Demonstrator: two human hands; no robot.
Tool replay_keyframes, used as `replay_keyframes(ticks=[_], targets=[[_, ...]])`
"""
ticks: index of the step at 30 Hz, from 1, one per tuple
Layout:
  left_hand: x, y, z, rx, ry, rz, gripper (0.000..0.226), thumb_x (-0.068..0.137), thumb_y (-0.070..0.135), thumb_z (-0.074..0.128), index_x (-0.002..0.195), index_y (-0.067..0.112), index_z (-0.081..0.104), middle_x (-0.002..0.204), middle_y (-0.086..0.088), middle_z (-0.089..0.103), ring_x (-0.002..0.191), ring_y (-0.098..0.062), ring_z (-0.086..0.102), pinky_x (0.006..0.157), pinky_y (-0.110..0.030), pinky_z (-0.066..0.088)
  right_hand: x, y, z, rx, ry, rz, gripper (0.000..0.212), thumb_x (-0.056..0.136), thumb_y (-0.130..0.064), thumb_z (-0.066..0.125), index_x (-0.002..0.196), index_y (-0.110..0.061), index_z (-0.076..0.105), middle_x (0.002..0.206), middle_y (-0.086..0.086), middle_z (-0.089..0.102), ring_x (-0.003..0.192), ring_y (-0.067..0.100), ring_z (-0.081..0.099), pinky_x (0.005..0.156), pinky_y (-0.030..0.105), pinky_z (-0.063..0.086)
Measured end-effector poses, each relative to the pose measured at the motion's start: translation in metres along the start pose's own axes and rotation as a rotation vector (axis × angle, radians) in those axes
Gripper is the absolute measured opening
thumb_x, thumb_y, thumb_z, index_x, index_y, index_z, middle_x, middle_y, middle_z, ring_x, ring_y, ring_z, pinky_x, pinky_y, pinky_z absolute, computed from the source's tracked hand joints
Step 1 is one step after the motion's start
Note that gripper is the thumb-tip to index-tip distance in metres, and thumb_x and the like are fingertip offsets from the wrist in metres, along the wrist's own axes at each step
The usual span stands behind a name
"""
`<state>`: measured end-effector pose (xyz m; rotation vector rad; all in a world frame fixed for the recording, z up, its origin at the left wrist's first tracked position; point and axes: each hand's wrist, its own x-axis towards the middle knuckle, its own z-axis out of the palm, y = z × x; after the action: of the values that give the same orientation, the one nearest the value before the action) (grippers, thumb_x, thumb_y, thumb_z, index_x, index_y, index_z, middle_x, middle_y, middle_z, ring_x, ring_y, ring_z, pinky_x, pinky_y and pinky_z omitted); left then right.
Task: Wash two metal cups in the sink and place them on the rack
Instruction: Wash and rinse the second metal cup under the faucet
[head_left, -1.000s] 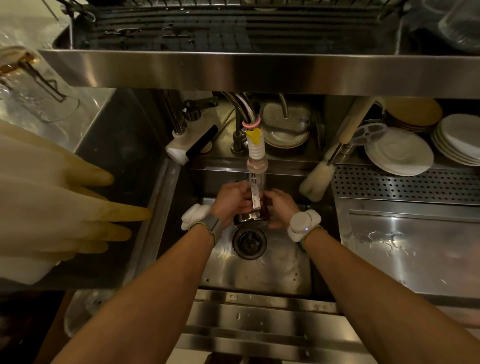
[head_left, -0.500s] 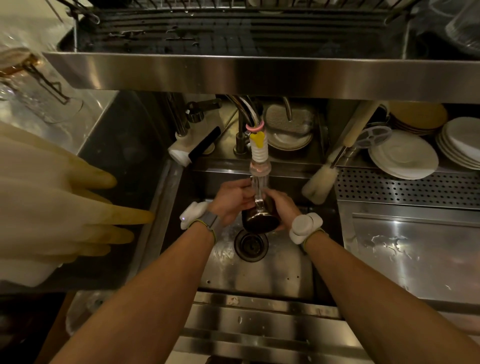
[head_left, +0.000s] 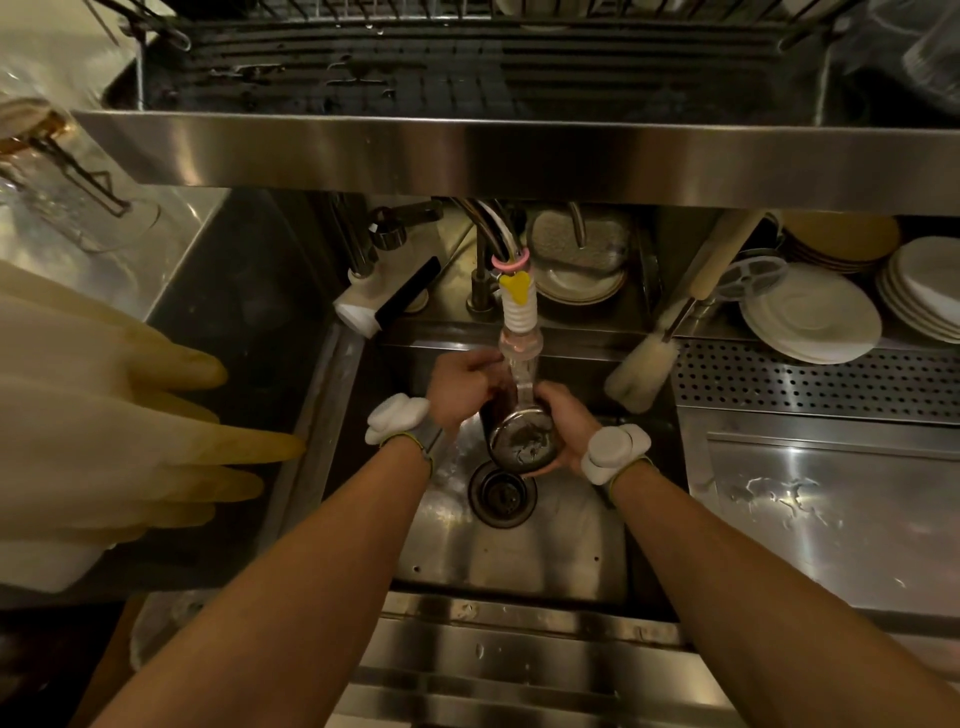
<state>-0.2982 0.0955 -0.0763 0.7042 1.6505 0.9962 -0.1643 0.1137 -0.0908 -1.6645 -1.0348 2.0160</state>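
**Evidently a rinse, just above the drain**

Rinsing looked like the step in hand. The metal cup (head_left: 524, 441) hung tilted just above the drain (head_left: 502, 493) of the sink (head_left: 519, 561), under the faucet nozzle (head_left: 519, 332). The right hand (head_left: 563, 426) was curled round its side, grasping it. The left hand (head_left: 460, 387) was blurred at the cup's far end, so its grip could not be told.

To do it well, the cup wanted turning so water reached every wall, with a firm hold, since wet steel probably slips.

It looked dark and glossy, a round end facing up; mouth or base was unclear. No second cup showed.
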Motion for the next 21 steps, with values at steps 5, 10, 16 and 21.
replay_keyframes(ticks=[5,10,16,21], targets=[[-0.014,-0.007,-0.005,0.126,-0.114,-0.151,0.039,0.093,0.029,0.058,0.131,0.018,0.057,0.117,-0.007,0.063,0.103,-0.018,0.055,0.075,-0.027,0.049,0.004,0.002,-0.006,0.125,-0.078,0.168,0.038,0.091,-0.052,0.045,0.099,-0.019,0.062,0.105,0.014,0.063,0.101,0.036,0.059,0.090,0.060,0.047],[-0.011,-0.007,-0.004,0.075,-0.068,-0.220,0.047,0.095,0.049,0.044,0.121,0.015,0.064,0.113,-0.009,0.065,0.101,-0.026,0.062,0.078,-0.035,0.055,0.011,0.001,-0.003,0.154,-0.012,0.153,0.057,0.090,-0.064,0.037,0.120,-0.020,0.057,0.123,0.013,0.059,0.104,0.036,0.059,0.068,0.048,0.055],[-0.003,-0.006,-0.003,0.109,0.001,-0.341,0.067,0.094,0.059,0.030,0.122,0.006,0.060,0.118,-0.018,0.064,0.104,-0.039,0.065,0.085,-0.051,0.056,0.003,-0.006,-0.006,0.021,0.006,0.023,0.049,0.093,-0.059,0.034,0.132,-0.029,0.038,0.131,0.012,0.055,0.093,0.040,0.064,0.047,0.037,0.056],[-0.006,-0.010,-0.001,0.096,-0.101,-0.353,0.070,0.095,0.062,0.018,0.133,0.013,0.050,0.125,-0.014,0.062,0.075,-0.028,0.068,0.062,-0.034,0.060,0.000,-0.010,-0.014,-0.003,0.039,0.000,0.056,0.096,-0.057,0.030,0.140,-0.023,0.039,0.130,0.016,0.056,0.064,0.030,0.064,0.041,0.028,0.052]])
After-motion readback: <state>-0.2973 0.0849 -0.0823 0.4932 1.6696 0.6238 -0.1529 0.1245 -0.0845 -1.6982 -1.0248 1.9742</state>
